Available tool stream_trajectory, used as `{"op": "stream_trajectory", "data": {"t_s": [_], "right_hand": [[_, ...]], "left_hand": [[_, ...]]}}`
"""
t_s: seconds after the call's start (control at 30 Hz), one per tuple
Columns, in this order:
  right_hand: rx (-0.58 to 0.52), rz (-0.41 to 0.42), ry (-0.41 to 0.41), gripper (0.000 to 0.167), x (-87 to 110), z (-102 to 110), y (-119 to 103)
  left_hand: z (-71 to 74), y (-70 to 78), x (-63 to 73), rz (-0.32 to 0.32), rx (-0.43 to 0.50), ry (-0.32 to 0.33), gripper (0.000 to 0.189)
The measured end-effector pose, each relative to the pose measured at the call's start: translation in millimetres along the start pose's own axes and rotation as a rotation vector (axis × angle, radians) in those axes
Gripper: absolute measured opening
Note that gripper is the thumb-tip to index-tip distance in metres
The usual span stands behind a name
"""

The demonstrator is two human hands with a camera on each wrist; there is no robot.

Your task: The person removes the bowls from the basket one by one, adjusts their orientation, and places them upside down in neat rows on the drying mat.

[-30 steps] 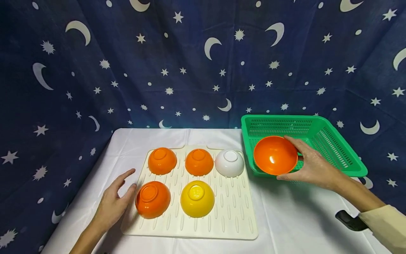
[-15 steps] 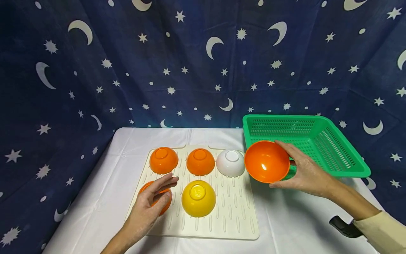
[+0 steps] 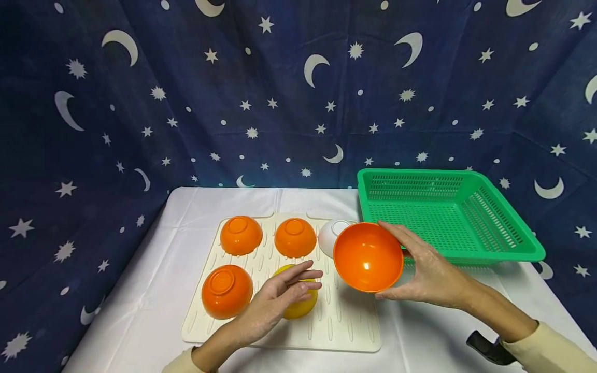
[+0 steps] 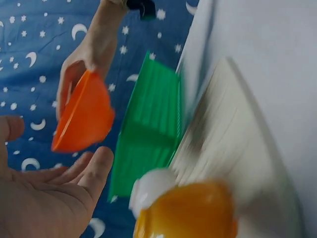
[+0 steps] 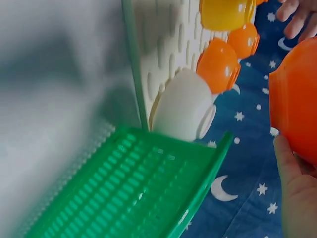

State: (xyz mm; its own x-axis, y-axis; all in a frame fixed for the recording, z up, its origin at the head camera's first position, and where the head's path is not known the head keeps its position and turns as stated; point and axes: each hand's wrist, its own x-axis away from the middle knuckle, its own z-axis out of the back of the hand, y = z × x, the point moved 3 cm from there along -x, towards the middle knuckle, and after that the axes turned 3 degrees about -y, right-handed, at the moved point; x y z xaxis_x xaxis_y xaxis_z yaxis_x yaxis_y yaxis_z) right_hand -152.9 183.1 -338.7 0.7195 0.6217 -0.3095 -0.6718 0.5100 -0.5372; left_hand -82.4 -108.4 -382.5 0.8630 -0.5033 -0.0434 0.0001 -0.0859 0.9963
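Note:
An orange bowl point(image 3: 368, 257) is held in the air by my right hand point(image 3: 426, 272), thumb and fingers on its rim and side, its inside facing the head camera. It hangs over the right part of a cream drying mat point(image 3: 336, 331). My left hand point(image 3: 275, 298) hovers above the mat with loosely straight fingers, touching nothing, and partly covers an upside-down yellow bowl point(image 3: 303, 305). Other upturned bowls stand on the mat: an orange bowl point(image 3: 227, 291) at front left, two orange bowls at the back, and a white bowl point(image 3: 330, 238), partly hidden by the held one.
A green perforated basket point(image 3: 471, 228) stands at the back right of the white-covered table point(image 3: 154, 269). A dark blue cloth point(image 3: 280, 93) with moons and stars hangs behind. A black band point(image 3: 489, 348) is at my right wrist.
My right hand has carried the orange bowl leftward and nearer, from above the basket to over the mat. My left hand has moved right, from the mat's left edge to above the yellow bowl.

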Motion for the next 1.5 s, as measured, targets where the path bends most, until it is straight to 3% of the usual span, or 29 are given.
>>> {"op": "stream_trajectory", "data": {"t_s": [0.2, 0.33, 0.47, 0.57, 0.7, 0.9, 1.0, 1.2, 1.33, 1.5], "right_hand": [[-0.023, 0.021, -0.021, 0.119, 2.1, -11, -10], [-0.005, 0.066, -0.038, 0.117, 2.9, -18, -17], [0.042, 0.152, -0.022, 0.118, 4.5, -26, -20], [0.059, 0.208, 0.010, 0.119, 5.9, -30, -20], [0.053, 0.225, 0.019, 0.122, 7.9, -33, -22], [-0.002, 0.050, -0.102, 0.118, 16.9, -34, -22], [-0.040, -0.009, -0.139, 0.108, 21.4, -32, -22], [-0.063, 0.001, -0.144, 0.101, 26.3, -34, -22], [-0.120, 0.019, -0.139, 0.099, 30.3, -37, -22], [-0.234, 0.115, -0.117, 0.088, 34.7, -42, -17]], "left_hand": [[-18.8, -10.7, -14.3, 0.102, 0.172, -0.011, 0.054], [-29.6, -15.5, -17.9, 0.158, 0.383, -0.024, 0.060], [-37.1, -23.9, -18.5, 0.212, 0.601, -0.090, 0.073], [-40.6, -27.2, -18.5, 0.215, 0.716, -0.146, 0.077], [-42.5, -26.1, -17.3, 0.197, 0.780, -0.137, 0.074], [-42.7, -23.7, -12.3, 0.147, 0.696, -0.047, 0.070], [-42.1, -23.7, -13.1, 0.103, 0.587, -0.015, 0.064], [-41.1, -21.3, -14.9, 0.048, 0.390, 0.047, 0.054], [-38.6, -18.0, -14.8, 0.029, 0.230, 0.138, 0.057], [-35.6, -14.6, -15.1, -0.059, 0.000, 0.195, 0.068]]}}
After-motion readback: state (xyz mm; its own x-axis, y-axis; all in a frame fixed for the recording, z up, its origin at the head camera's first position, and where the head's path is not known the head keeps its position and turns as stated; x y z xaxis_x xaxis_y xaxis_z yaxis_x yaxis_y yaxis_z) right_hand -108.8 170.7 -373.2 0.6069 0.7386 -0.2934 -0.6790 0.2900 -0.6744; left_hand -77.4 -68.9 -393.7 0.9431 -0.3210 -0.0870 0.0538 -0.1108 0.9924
